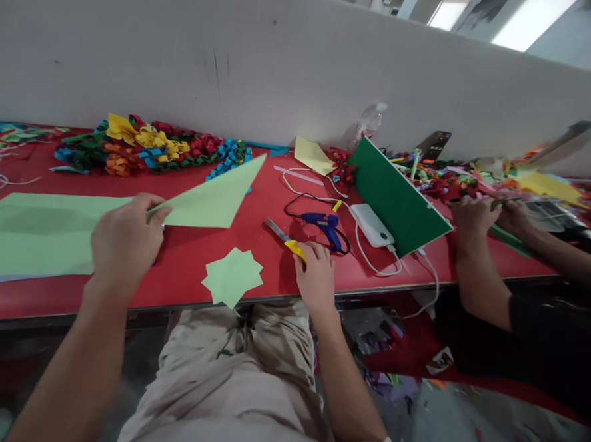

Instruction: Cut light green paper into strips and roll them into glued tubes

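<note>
My left hand (127, 234) pinches the left end of a pale green sheet of paper (217, 199), lifted above the table with its far corner pointing up to the right. Under and left of that hand lies a larger pale green sheet (39, 232). My right hand (317, 276) is closed on the yellow handle of what looks like a utility knife (287, 236); its metal part points away to the left. Between my hands, near the table edge, lies a pale green paper star (232, 277) with several points.
A blue glue gun (325, 224), a white power bank (372, 226) with cables and a standing green board (394, 197) are to the right. Colourful paper chains (154, 147) lie at the back, with a plastic bottle (369, 124). At right, a co-worker's hands (476, 212) work on the red table (191, 294).
</note>
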